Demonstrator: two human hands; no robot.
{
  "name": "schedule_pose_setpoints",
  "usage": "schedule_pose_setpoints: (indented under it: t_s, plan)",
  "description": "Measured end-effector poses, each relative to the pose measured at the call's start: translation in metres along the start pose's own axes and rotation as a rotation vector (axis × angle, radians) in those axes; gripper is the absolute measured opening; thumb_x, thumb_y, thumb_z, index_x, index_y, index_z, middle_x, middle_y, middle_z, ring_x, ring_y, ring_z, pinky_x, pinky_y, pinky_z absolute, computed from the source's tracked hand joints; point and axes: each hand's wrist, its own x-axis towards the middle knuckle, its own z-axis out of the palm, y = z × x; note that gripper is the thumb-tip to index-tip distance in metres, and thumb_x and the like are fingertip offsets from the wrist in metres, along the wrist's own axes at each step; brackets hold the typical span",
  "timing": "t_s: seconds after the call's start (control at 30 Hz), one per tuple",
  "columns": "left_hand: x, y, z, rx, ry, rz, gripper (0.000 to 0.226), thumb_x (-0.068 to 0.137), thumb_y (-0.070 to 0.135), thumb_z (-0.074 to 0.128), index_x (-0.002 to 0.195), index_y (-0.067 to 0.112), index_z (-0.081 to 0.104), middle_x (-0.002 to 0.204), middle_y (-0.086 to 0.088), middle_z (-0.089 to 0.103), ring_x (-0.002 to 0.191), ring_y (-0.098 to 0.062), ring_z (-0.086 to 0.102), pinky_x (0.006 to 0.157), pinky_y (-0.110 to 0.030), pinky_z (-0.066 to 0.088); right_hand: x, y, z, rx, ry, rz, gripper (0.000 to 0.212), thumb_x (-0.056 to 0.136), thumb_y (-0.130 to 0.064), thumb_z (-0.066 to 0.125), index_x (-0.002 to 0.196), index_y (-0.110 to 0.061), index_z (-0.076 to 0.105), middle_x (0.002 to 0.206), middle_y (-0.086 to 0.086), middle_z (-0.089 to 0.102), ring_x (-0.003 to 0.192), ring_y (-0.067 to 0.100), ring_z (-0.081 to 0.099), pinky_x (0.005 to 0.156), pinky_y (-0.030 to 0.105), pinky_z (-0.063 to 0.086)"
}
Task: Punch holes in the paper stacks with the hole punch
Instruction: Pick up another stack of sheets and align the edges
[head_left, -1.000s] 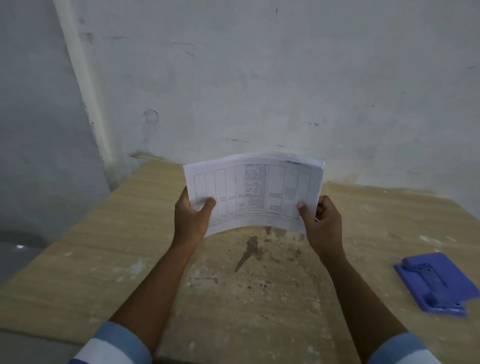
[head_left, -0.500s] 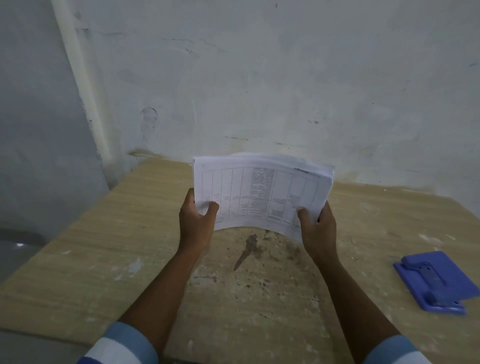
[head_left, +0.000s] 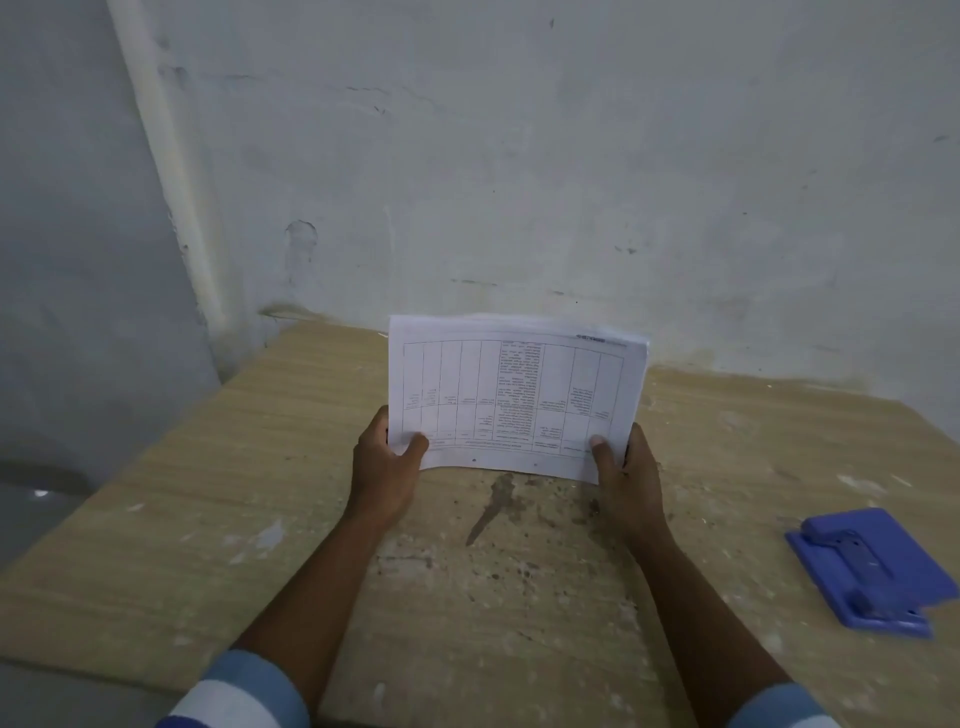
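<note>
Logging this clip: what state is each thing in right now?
Paper stack: held above the table, two holes near its lower edge.
Left hand: gripping the stack's lower left corner.
Right hand: gripping its lower right corner.
Hole punch: lying on the table, untouched.

No text can be read with certainty. The only printing stands on the top sheet of the white stack of printed paper. This sheet carries a ruled table with many narrow columns, and small dark lines of text fill some of the cells, most densely in one column near the middle. The letters appear upside down from the head camera and are too small and too blurred to make out any word or number. A short dark line of print sits near the far right corner of the sheet, also not legible. The blue plastic hole punch shows no legible label or brand.
</note>
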Motion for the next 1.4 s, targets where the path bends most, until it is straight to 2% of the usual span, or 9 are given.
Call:
schedule_pose_setpoints:
  t_s: [0.13, 0.3, 0.4, 0.53, 0.77, 0.97, 1.13, 1.27, 1.4]
  plan:
    - [0.011, 0.005, -0.015, 0.026, -0.041, 0.040, 0.036, 0.090, 0.007, 0.066, 0.125, 0.016, 0.064, 0.111, 0.010, 0.064, 0.090, -0.002, 0.062, 0.062, -0.008, 0.047, 0.012, -0.016, -0.002, 0.005, 0.012, 0.000, 0.014, 0.103, -0.028, 0.055, 0.117, -0.028, 0.052, 0.103, -0.024, 0.058, 0.091, -0.003, 0.059, 0.064, 0.017, 0.048]
    - [0.034, 0.018, -0.054, -0.103, -0.233, -0.006, 0.025, 0.092, 0.006, 0.066, 0.095, 0.028, 0.076, 0.095, 0.005, 0.080, 0.076, -0.010, 0.076, 0.055, -0.020, 0.056, 0.034, -0.027, -0.017, -0.002, -0.102, -0.017, 0.021, 0.102, -0.028, 0.058, 0.122, -0.023, 0.059, 0.112, -0.009, 0.066, 0.096, 0.004, 0.065, 0.070, 0.024, 0.058]
    - [0.039, 0.026, -0.068, -0.036, -0.358, -0.045, 0.010, 0.094, 0.025, 0.067, 0.095, 0.027, 0.076, 0.088, -0.001, 0.080, 0.070, -0.021, 0.076, 0.047, -0.029, 0.055, 0.040, -0.031, -0.020, 0.025, -0.153, 0.009, 0.018, 0.102, -0.029, 0.059, 0.120, -0.026, 0.060, 0.115, -0.006, 0.068, 0.098, 0.014, 0.068, 0.072, 0.029, 0.061]
    - [0.037, 0.028, -0.075, 0.020, -0.455, -0.070, 0.026, 0.089, 0.044, 0.070, 0.098, 0.019, 0.076, 0.084, -0.005, 0.079, 0.061, -0.022, 0.069, 0.042, -0.026, 0.045, 0.037, -0.038, -0.020, 0.120, -0.204, 0.045, 0.018, 0.101, -0.028, 0.061, 0.118, -0.031, 0.064, 0.115, -0.013, 0.071, 0.097, 0.014, 0.071, 0.072, 0.031, 0.064]
    - [0.025, 0.021, -0.060, -0.114, -0.346, -0.077, 0.027, 0.087, 0.037, 0.075, 0.107, 0.019, 0.076, 0.102, 0.001, 0.079, 0.094, -0.026, 0.076, 0.083, -0.060, 0.057, 0.028, -0.050, -0.009, 0.641, -0.043, 0.402, 0.019, 0.098, -0.027, 0.067, 0.115, -0.020, 0.067, 0.118, 0.006, 0.072, 0.105, 0.026, 0.071, 0.075, 0.037, 0.062]
    - [-0.003, 0.018, -0.023, -0.200, -0.053, -0.042, 0.012, 0.088, 0.034, 0.074, 0.085, 0.023, 0.071, 0.076, 0.009, 0.076, 0.069, 0.000, 0.073, 0.050, -0.020, 0.055, -0.015, -0.065, 0.041, 0.649, -0.421, 0.389, 0.036, 0.104, -0.042, 0.051, 0.132, -0.022, 0.060, 0.122, 0.003, 0.074, 0.107, 0.023, 0.074, 0.078, 0.036, 0.061]
    - [-0.023, 0.013, -0.014, -0.204, -0.073, -0.030, 0.012, 0.089, 0.040, 0.071, 0.092, 0.029, 0.069, 0.087, 0.024, 0.075, 0.081, 0.003, 0.072, 0.056, -0.011, 0.053, -0.031, -0.080, 0.082, 0.445, -0.415, 0.247, 0.036, 0.106, -0.036, 0.050, 0.139, -0.023, 0.053, 0.122, -0.004, 0.073, 0.107, 0.019, 0.073, 0.079, 0.042, 0.064]
    - [-0.012, -0.003, -0.063, 0.036, -0.280, 0.011, 0.050, 0.082, 0.077, 0.055, 0.097, 0.033, 0.074, 0.098, 0.013, 0.077, 0.088, -0.007, 0.074, 0.069, -0.023, 0.057, -0.018, -0.081, 0.093, 0.303, -0.410, 0.197, 0.045, 0.106, -0.034, 0.049, 0.149, -0.022, 0.044, 0.136, -0.004, 0.064, 0.119, 0.020, 0.065, 0.089, 0.044, 0.062]
    - [0.018, -0.034, -0.126, 0.742, 0.021, 0.106, 0.048, 0.102, 0.056, 0.030, 0.119, 0.031, 0.067, 0.113, 0.000, 0.074, 0.113, -0.024, 0.066, 0.105, -0.046, 0.039, 0.001, -0.081, 0.114, 0.239, -0.479, 0.171, 0.043, 0.107, -0.026, 0.047, 0.149, -0.016, 0.045, 0.134, 0.002, 0.063, 0.110, 0.020, 0.065, 0.068, 0.025, 0.062]
